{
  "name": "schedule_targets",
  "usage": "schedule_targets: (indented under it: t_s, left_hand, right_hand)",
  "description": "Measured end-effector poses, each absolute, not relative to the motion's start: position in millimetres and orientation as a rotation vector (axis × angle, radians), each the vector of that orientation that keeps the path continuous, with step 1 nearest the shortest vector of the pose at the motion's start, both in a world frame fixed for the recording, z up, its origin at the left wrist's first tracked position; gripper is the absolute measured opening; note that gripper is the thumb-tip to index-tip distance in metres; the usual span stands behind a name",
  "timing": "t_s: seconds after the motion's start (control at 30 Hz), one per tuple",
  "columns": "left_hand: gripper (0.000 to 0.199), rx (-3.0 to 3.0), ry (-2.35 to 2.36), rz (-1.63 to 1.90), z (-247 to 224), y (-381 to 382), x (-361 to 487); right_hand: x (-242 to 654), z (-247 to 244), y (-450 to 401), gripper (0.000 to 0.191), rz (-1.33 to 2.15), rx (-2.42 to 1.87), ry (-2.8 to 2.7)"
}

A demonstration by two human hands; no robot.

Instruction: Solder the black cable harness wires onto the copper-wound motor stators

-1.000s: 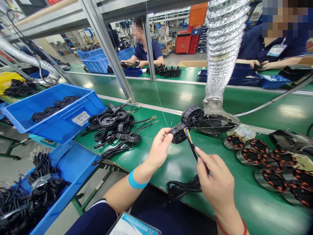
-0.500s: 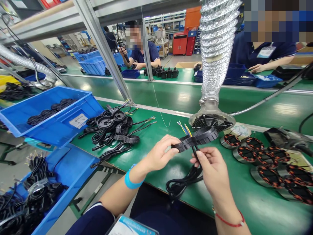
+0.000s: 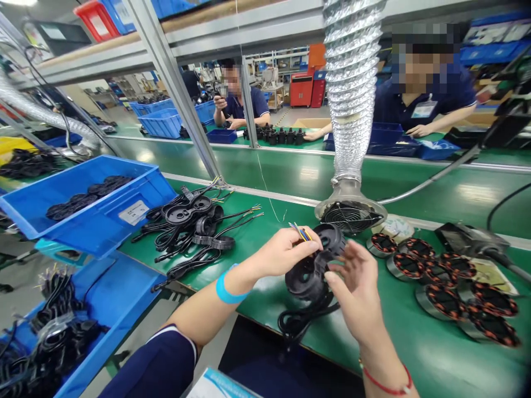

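A black figure-eight housing [image 3: 305,276] is tilted between my hands, its two round cups facing me. My left hand [image 3: 286,250] is closed, pinching the coloured wires [image 3: 301,232] at the housing's upper left. At the housing's right side is my right hand [image 3: 359,282], fingers apart and curved, thumb near the middle; whether it bears any weight is unclear. A coiled black cable [image 3: 302,318] hangs below the housing onto the green table [image 3: 257,293]. Left of my hands lie similar black housings [image 3: 188,210] with cables and bare wire ends.
A fume hose [image 3: 350,110] ends in a grille just behind my hands. Ring-shaped stators [image 3: 442,301] with orange windings stand at the right. Blue bins [image 3: 99,237] are at the left. Two people sit across the green line [image 3: 298,171].
The housing has turned from edge-on to show its round cups. My left hand has shifted from its end to the wires. My right hand has left the cable and opened beside the housing.
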State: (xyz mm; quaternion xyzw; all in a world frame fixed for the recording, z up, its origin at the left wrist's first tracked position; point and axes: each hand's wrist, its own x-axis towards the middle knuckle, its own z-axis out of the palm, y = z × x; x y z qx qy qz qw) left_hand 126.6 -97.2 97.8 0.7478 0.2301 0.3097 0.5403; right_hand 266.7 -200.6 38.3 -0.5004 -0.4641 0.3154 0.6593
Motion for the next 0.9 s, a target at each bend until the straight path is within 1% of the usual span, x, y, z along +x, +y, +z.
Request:
schedule_targets:
  t_s: [0.07,0.1,0.13,0.17,0.2,0.27,0.3,0.33,0.37,0.4,0.5,0.53,0.57,0.6,0.67,0.73,0.8,0.83,0.9]
  left_hand:
    - [0.024,1.890,0.520,0.742,109,-102,131]
    - [0.024,1.931,0.513,0.746,116,-104,133]
    - [0.024,1.959,0.517,0.761,123,-106,134]
    - [0.025,1.975,0.535,0.798,131,-106,134]
    - [0.026,1.981,0.565,0.862,139,-106,133]
    - [0.028,1.992,0.623,1.022,155,-106,129]
    - [0.028,2.016,0.642,1.087,163,-107,127]
    - [0.026,2.054,0.658,1.134,171,-107,125]
    - [0.024,2.099,0.675,1.174,177,-108,123]
    - [0.022,2.139,0.693,1.213,183,-109,122]
    - [0.022,2.214,0.744,1.328,195,-112,121]
    - [0.022,2.239,0.756,1.346,198,-112,121]
    - [0.024,2.268,0.765,1.350,200,-112,119]
    - [0.025,2.291,0.779,1.359,202,-110,116]
    - [0.027,2.295,0.830,1.457,207,-106,106]
    - [0.028,2.266,0.897,1.595,212,-99,94]
    - [0.028,2.271,0.935,1.625,214,-92,89]
    - [0.028,2.309,0.934,1.564,211,-88,91]
    - [0.028,2.446,0.910,1.311,200,-80,103]
  right_hand:
    - [272,47,-201,0.085,0.660,-1.130,-1.210]
    - [275,54,-200,0.091,0.670,-1.130,-1.287]
    - [277,60,-199,0.093,0.679,-1.141,-1.340]
    - [279,66,-197,0.089,0.673,-1.169,-1.362]
    - [279,72,-196,0.080,0.660,-1.210,-1.364]
    - [278,80,-194,0.055,0.630,-1.306,-1.373]
    - [276,82,-194,0.046,0.616,-1.351,-1.398]
    - [273,84,-195,0.042,0.595,-1.372,-1.432]
    - [268,85,-196,0.045,0.555,-1.368,-1.467]
    - [263,86,-196,0.054,0.480,-1.346,-1.495]
    - [246,92,-193,0.088,0.128,-1.281,-1.564]
    - [242,95,-189,0.092,0.032,-1.280,-1.603]
    - [239,99,-183,0.089,-0.017,-1.291,-1.647]
    - [237,102,-176,0.078,-0.015,-1.297,-1.694]
    - [233,110,-159,0.050,0.092,-1.270,-1.770]
    - [225,114,-144,0.031,0.266,-1.182,-1.753]
    - [210,113,-133,0.024,0.486,-1.086,-1.650]
    - [201,110,-129,0.022,0.589,-1.061,-1.586]
    - [180,98,-123,0.018,0.736,-1.054,-1.481]
